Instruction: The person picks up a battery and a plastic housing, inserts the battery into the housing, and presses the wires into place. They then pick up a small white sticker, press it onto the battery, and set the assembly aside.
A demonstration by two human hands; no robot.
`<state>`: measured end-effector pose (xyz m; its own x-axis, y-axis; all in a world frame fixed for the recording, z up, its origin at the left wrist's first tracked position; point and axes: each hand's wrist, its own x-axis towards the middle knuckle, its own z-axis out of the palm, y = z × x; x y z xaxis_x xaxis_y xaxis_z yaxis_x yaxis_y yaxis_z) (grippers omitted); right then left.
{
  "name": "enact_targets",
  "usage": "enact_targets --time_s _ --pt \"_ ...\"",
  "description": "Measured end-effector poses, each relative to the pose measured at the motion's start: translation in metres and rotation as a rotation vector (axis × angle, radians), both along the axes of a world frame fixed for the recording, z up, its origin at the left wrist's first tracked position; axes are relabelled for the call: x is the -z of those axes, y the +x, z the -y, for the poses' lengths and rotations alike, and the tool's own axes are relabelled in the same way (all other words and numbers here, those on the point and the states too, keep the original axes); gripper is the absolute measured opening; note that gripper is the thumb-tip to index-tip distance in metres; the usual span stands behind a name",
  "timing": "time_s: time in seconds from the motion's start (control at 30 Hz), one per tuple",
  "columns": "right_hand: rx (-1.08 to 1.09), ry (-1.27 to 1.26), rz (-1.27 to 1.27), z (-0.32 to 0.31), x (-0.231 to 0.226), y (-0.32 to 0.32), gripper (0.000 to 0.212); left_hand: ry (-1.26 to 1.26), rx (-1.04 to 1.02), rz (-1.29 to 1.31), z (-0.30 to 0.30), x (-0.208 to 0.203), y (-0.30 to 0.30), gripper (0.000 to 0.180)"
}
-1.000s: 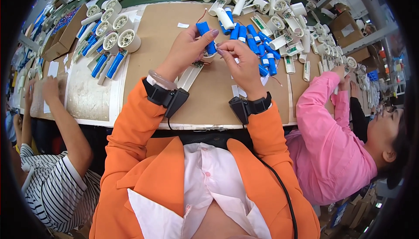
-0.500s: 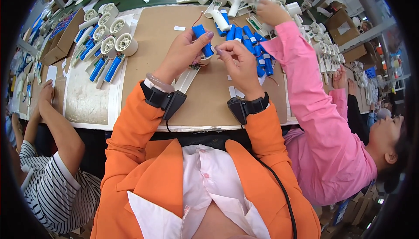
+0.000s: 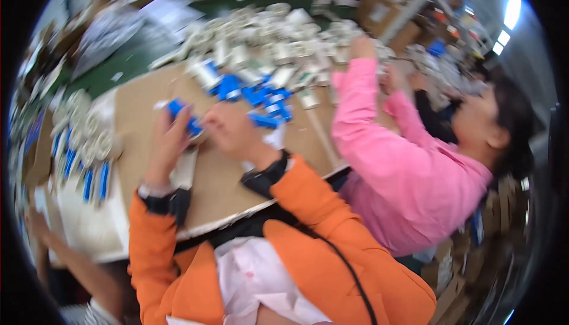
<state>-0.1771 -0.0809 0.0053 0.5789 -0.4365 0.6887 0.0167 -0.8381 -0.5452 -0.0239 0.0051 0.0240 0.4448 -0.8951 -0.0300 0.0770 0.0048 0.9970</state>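
Observation:
My left hand [image 3: 168, 144] is closed around a blue cylindrical battery pack [image 3: 176, 108], held tilted above the cardboard work surface. Beneath it, partly hidden by that hand, is a white plastic housing with a long handle [image 3: 185, 168]. Close to the battery's right side, my right hand [image 3: 234, 129] has its fingers bent together in a pinch. Motion blur hides what is between them. Just beyond my right hand lies a loose pile of blue battery packs [image 3: 261, 96].
White housings with batteries [image 3: 89, 138] stand in rows at left. More white plastic parts [image 3: 255, 40] heap up at the back. A co-worker in a pink sleeve [image 3: 361, 105] reaches in from the right; another person's arm [image 3: 71, 254] is at lower left. Cardboard [image 3: 231, 191] covers the table.
The whole view has swung to the right and blurred, so table and hands appear further left. My left hand still holds the battery pack, with my right hand close beside it.

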Motion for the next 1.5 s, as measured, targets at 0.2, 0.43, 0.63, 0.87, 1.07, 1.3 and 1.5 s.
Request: enact_targets --time_s 0.2,0.43,0.63,0.87,1.07,1.3,1.5 --pt "0.080 0.083 0.057 -0.003 -0.003 -0.006 0.009 -0.060 0.129 -0.144 -0.002 0.002 0.001 0.023" --pt "-0.082 0.424 0.033 -0.014 -0.027 -0.010 0.006 -0.115 0.152 -0.211 0.002 0.009 0.008 0.027" --pt "-0.009 0.278 0.018 -0.001 -0.011 -0.009 0.007 -0.212 0.216 -0.171 0.000 -0.001 0.007 0.030" --pt "0.127 0.258 0.079 0.002 -0.017 -0.014 0.006 -0.299 0.166 -0.212 0.005 0.022 0.023 0.041" --pt "0.246 0.155 0.043 0.012 -0.013 -0.013 0.002 -0.359 0.182 -0.348 0.001 0.014 0.020 0.046" --pt "0.038 0.341 0.045 0.010 -0.024 -0.022 0.021 -0.367 0.319 -0.292 0.006 0.008 0.015 0.045" --pt "-0.228 0.187 0.012 0.005 -0.034 -0.024 0.067 -0.342 0.472 -0.360 -0.008 -0.003 0.013 0.056"
